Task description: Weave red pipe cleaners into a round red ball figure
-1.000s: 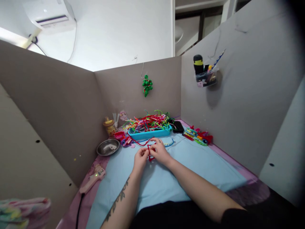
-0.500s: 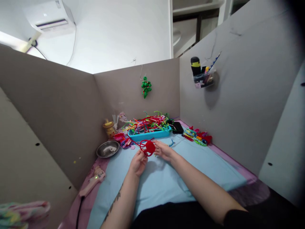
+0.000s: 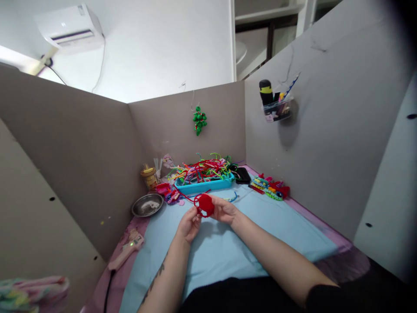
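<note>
Between my hands, above the light blue cloth [image 3: 228, 243], is a red pipe-cleaner coil [image 3: 205, 204], wound into a flat disc with looser loops on its left side. My left hand [image 3: 190, 223] pinches the lower left edge of the loops. On the right, my right hand [image 3: 223, 209] has its thumb and fingers closed on the disc's right edge. A loose red strand runs from the coil up and left toward a blue tray [image 3: 203, 187] heaped with colourful pipe cleaners.
A metal bowl [image 3: 147, 205] with small white pieces stands left, near a pink glue gun [image 3: 127, 252] with its cord. Colourful pipe-cleaner figures [image 3: 271, 188] lie at the right. A black phone-like object [image 3: 242, 175] sits beside the tray. Grey partitions [image 3: 189, 143] enclose the table.
The loose loops have drawn in closer around the red disc. My right hand has closed onto the disc's right edge, while my left hand keeps nearly the same place.
</note>
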Demonstrator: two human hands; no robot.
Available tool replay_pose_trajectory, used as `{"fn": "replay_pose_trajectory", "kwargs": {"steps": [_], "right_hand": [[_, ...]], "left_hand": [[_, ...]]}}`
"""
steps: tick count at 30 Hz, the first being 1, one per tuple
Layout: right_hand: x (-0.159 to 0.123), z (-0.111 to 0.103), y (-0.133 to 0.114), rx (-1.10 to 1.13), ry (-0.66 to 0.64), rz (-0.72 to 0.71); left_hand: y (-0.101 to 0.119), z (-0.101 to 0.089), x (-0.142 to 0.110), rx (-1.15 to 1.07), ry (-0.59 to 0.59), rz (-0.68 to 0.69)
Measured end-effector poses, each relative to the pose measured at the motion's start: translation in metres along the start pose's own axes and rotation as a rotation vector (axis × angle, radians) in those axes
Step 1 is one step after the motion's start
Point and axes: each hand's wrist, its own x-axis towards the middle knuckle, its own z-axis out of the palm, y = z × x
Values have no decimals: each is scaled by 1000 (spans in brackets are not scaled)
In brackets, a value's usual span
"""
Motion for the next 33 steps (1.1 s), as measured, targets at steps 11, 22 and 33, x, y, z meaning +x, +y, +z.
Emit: {"fn": "replay_pose_trajectory", "kwargs": {"steps": [11, 22, 33], "right_hand": [[-2, 4, -5, 153, 50, -22], [-2, -1, -15, -17, 97, 6], [3, -12, -6, -325, 175, 209]], "left_hand": [[5, -3, -7, 133, -134, -132], [7, -2, -1, 127, -57, -22], [4, -18, 3, 369, 196, 9]]}}
